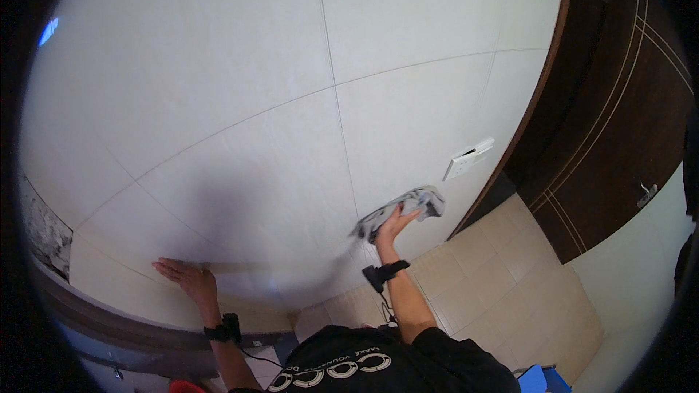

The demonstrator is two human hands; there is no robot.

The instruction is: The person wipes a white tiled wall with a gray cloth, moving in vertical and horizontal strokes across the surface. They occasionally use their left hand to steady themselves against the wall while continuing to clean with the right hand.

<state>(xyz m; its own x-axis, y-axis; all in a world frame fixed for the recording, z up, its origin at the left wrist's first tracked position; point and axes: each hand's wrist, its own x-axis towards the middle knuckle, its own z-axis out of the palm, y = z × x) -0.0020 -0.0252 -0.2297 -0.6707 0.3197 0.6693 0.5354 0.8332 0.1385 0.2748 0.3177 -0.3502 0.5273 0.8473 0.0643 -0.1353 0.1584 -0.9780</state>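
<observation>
My right hand (394,224) presses a crumpled grey patterned cloth (407,206) to the white tiled wall (262,136), below and left of a white wall socket (460,165). The cloth spreads to both sides of the hand. Low on the wall at the left, my left hand (185,278) lies against the tiles with its fingers extended and holds nothing. Both wrists wear black strapped devices with cables.
A dark brown door (617,120) with a metal handle (647,195) stands at the right. Beige floor tiles (480,278) run below the wall. A blue box (538,379) and a red object (185,386) show at the bottom. Dark trim (125,327) borders the wall's lower left.
</observation>
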